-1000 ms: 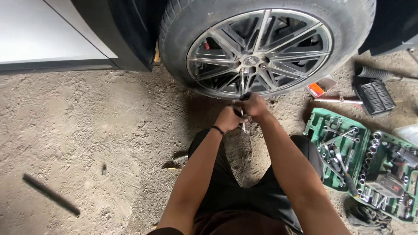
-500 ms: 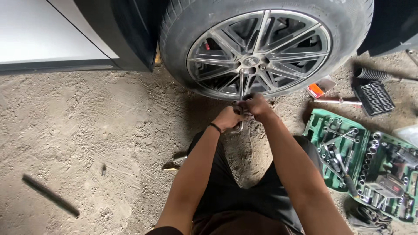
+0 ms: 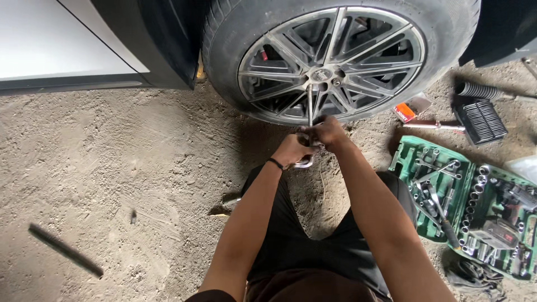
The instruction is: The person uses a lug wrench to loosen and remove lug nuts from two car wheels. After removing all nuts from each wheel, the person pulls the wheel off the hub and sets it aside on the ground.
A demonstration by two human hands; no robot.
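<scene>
Both hands, left hand [image 3: 292, 150] and right hand [image 3: 329, 133], grip together on a metal wrench [image 3: 309, 109] reaching the alloy wheel [image 3: 330, 61] hub. Sandy dirt ground [image 3: 112, 168], green socket set [image 3: 470, 201] at right. Versus earlier, hands sit about the same, view slightly shifted.

Both bare arms stretch forward from the body and meet in front of the knees. The left hand [image 3: 291, 151] is curled into a fist, a dark band around its wrist. The right hand [image 3: 330, 133] sits just beyond and touching it, fingers closed tight, knuckles up. Both elbows are slightly bent.
</scene>
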